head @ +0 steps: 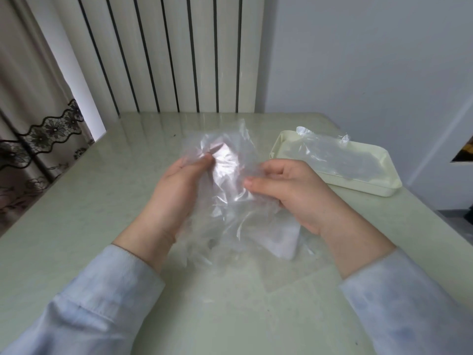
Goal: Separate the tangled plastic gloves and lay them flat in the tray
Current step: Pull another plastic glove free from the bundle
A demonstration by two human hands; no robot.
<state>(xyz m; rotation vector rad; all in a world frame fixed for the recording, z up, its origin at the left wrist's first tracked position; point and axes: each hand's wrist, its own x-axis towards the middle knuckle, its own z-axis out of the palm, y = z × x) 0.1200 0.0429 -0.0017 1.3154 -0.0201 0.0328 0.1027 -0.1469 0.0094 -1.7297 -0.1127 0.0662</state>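
The pale green desk carries everything. Toward its far right corner sits a cream tray, and a clear glove already lies in it, fairly flat, with one edge riding up over the tray's far rim. Nearer, over the middle of the desk, the tangled gloves are held up between both hands. They form a crumpled clear bundle whose lower end trails down toward the desk's near edge, and I cannot tell how many gloves are in it. The left hand has its grip closed on the bundle's upper left part, fingertips curled in and pinching the film. The right hand pinches the right side between thumb and curled fingers, so the plastic spans the gap between the two grips and rises above them. The film looks almost weightless, limp and slippery; it clings to itself and would likely stretch or tear under a hard tug. The sensible hold is therefore a light pinch on a cuff edge or a single loose layer — not a fistful of the knot — with the other grip steadying the rest. The step in hand seems to be teasing one glove free. The tray lies to the right of the right hand, apart from it.
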